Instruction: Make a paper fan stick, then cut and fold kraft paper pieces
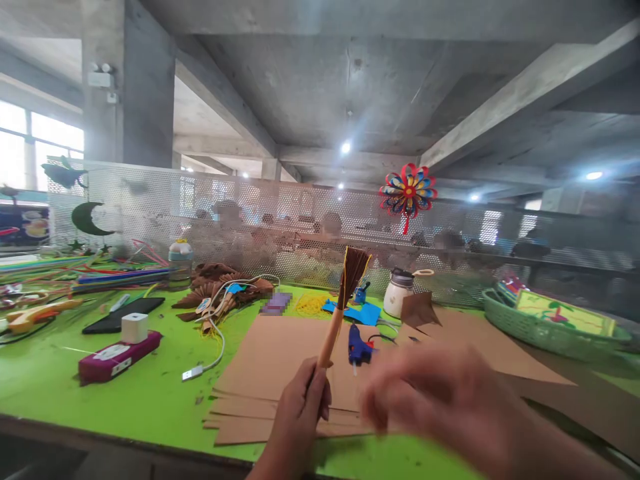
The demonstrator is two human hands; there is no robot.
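Observation:
My left hand [303, 407] is closed around the tan handle of a small handmade broom [340, 310]. The broom points upward, leaning slightly right, with dark brown bristles and thin yellow strands along its edges. To its right, my right hand [430, 393] hovers over the table, smeared by motion. Its fingers look curled, but whether they hold anything is unclear. Brown paper sheets [270, 347] lie stacked beneath both hands. A blue glue gun [359, 345] rests on the paper, between the broom and my right hand.
On the green table [165, 407] stand a purple power strip [120, 357] with a white adapter, a white jar [399, 293] and a green basket [550, 333]. A USB cable [217, 353] trails from a heap of brown paper pieces [230, 293]. A perforated screen [295, 233] closes off the back.

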